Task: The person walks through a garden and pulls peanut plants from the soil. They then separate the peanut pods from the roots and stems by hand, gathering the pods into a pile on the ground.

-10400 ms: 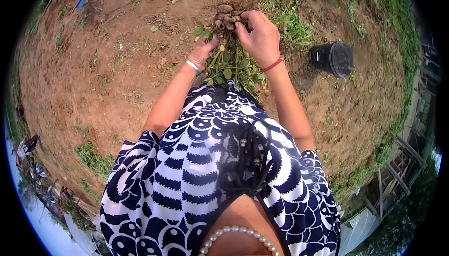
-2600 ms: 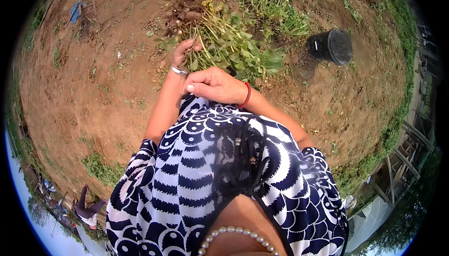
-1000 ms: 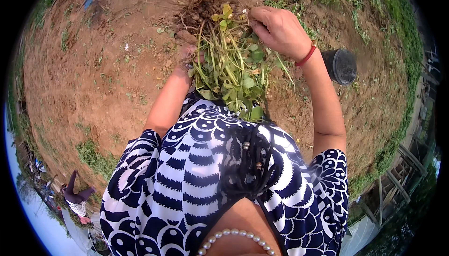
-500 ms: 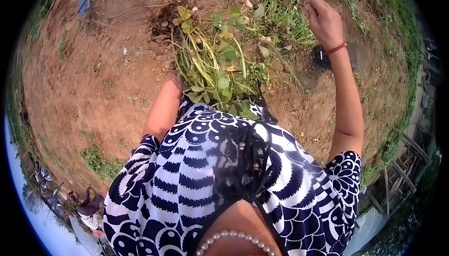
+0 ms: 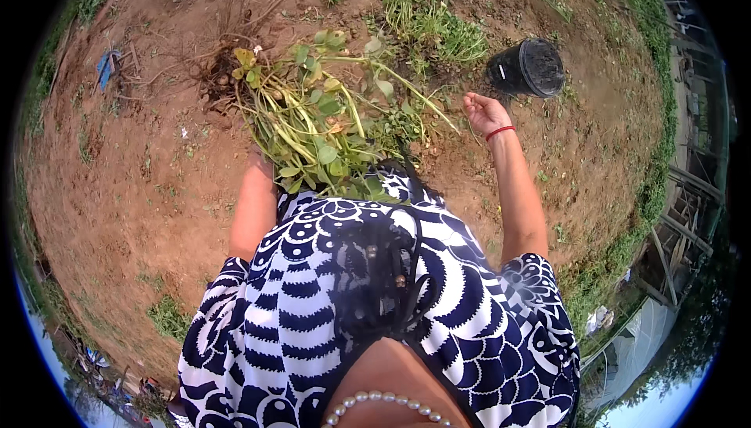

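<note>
An uprooted green plant (image 5: 321,127) with long stems, soil-caked roots and small pale pods at its root end (image 5: 223,84) is raised in front of my body. My left forearm (image 5: 254,197) runs up into its leaves. The foliage covers my left hand, which grips the stems. My right hand (image 5: 483,113), with a red band at the wrist, hangs to the right of the plant with loosely curled fingers and nothing visible in it. It is a short way below and left of a black bucket (image 5: 528,68).
Bare reddish-brown soil lies all around, with grass tufts (image 5: 434,29) beyond the plant and along the right edge. A blue scrap (image 5: 106,68) lies far left. Wooden structures (image 5: 688,193) stand at the right rim. I wear a dark blue and white patterned garment (image 5: 313,311).
My right hand picked at the plant's root end, swung out over the black bucket, and has now drawn back toward the plant. My left hand keeps holding the plant up.
</note>
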A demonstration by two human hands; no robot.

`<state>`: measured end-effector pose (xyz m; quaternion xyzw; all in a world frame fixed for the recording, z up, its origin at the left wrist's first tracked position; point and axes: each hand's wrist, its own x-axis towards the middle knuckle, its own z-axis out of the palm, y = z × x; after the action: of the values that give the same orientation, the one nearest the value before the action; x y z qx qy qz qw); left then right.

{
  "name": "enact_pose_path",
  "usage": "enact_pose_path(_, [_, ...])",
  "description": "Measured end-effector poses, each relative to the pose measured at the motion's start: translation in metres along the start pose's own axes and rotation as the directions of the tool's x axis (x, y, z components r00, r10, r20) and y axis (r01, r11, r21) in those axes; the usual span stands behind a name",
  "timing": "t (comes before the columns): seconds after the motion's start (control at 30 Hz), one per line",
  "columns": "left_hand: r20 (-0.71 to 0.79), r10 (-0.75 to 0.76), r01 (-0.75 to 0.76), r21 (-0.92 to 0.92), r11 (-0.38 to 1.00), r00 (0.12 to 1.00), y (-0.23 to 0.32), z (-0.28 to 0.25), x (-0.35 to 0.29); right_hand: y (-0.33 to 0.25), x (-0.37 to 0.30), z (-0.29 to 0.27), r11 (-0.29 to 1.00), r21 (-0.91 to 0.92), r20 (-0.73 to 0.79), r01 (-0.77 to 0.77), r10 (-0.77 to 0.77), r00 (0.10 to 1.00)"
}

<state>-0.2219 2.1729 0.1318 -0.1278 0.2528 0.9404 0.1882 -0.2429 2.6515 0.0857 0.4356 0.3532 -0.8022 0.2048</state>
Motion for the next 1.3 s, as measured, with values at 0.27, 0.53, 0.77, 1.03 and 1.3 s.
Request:
enact_pose_path(0.27, [0.036,0.004,-0.005,0.022,1.0,0.999,-0.001,0.008,0.014,-0.172,-0.029,-0.085,0.743,0.093,-0.254,0.662,-0.626,0.738])
enact_pose_path(0.53, [0.085,-0.041,0.035,0.073,0.997,0.996,-0.009,0.049,0.017,0.005,-0.215,0.185,0.218,-0.339,0.669,0.915,-0.628,0.398])
enact_pose_path(0.77, [0.141,-0.071,0.054,0.123,0.991,0.987,-0.014,0.074,0.016,0.073,-0.2,0.277,-0.236,-0.218,0.895,0.947,-0.435,0.098])
enact_pose_path(1.03, [0.124,-0.049,0.028,0.163,0.986,0.991,-0.013,0.071,0.013,0.081,-0.171,0.277,-0.276,-0.324,0.912,0.905,-0.346,0.221])
enact_pose_path(1.3, [-0.111,0.077,-0.043,0.281,0.959,0.991,-0.013,0.067,0.005,0.082,-0.165,0.275,-0.659,-0.277,0.954,0.699,-0.273,0.12])
